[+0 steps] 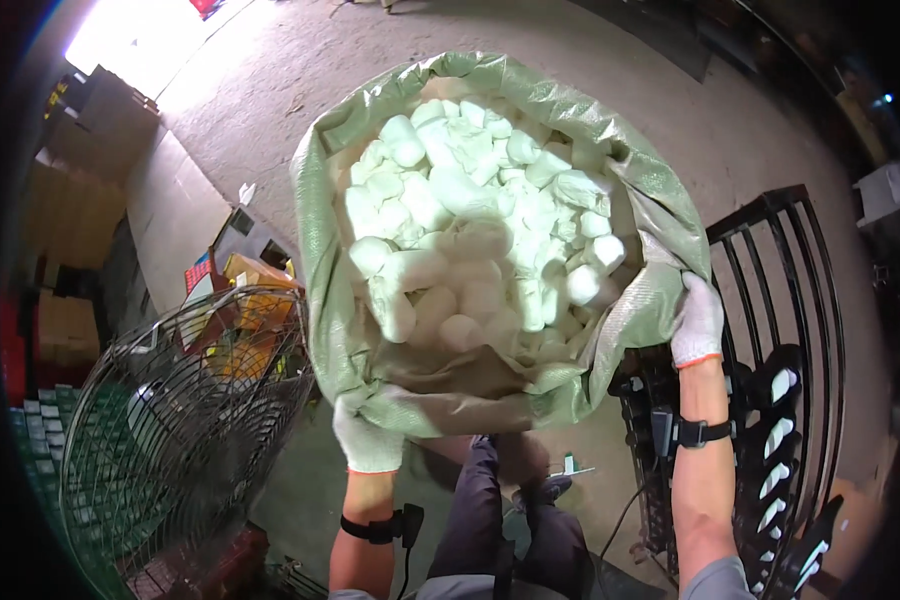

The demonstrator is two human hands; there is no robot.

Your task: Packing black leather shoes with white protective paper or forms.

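Observation:
A large grey-green woven sack (322, 290) with a rolled-down rim fills the middle of the head view. Its mouth faces up and shows many white rounded bundles (460, 190), soft-looking, perhaps rolled gloves; I cannot make out their exact kind. My left hand (368, 440), in a white knit glove with an orange cuff edge, grips the sack's near left side. Gloved the same way, my right hand (698, 322) is closed on the rim at the right. The fabric hides most of the fingers of both hands.
To the left stands a wire-caged fan (185, 440), with orange things (255, 290) behind it. A black metal rack (805, 270) with black-and-white pieces is close on my right. Cardboard boxes (70, 225) are stacked at the far left. Concrete floor (270, 100) stretches beyond the sack.

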